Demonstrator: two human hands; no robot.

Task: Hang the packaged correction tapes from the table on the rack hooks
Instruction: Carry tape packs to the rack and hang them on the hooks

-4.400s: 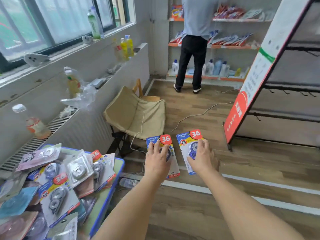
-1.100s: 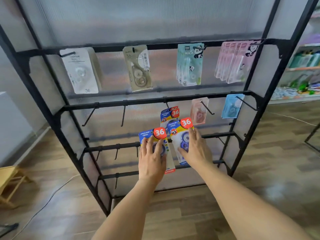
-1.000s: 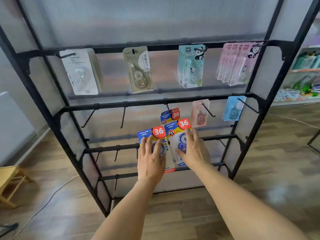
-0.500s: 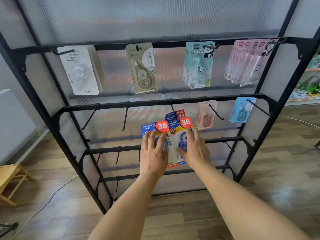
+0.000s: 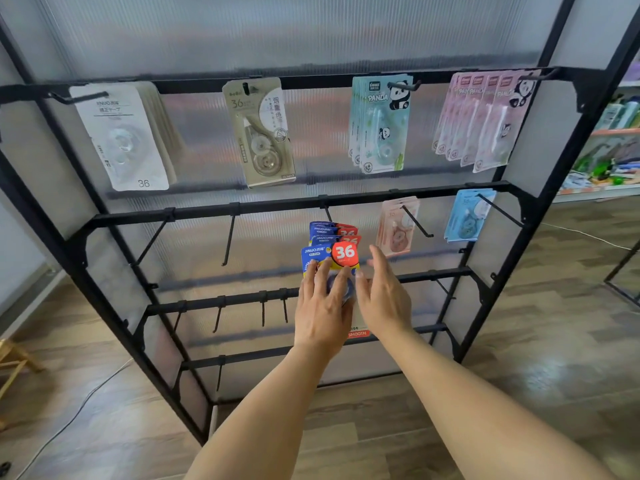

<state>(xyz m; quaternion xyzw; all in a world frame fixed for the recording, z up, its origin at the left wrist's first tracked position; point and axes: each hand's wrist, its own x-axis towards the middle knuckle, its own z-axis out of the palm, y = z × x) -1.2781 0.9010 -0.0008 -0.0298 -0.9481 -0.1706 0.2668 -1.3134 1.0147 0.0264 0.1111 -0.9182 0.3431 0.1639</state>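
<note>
Straight ahead stands a black metal rack (image 5: pixel 346 202) with hooked rails, backed by a ribbed translucent panel. Its top rail carries white packs (image 5: pixel 121 136), a beige pack (image 5: pixel 259 133), mint panda packs (image 5: pixel 381 126) and pink panda packs (image 5: pixel 485 119). On the middle rail hang several blue-and-red correction tape packs (image 5: pixel 330 232). Just below them, the left hand (image 5: pixel 323 313) holds another blue pack (image 5: pixel 343 252), fingers spread over its front. The right hand (image 5: pixel 382 299) is beside it, fingers straight, holding nothing.
</note>
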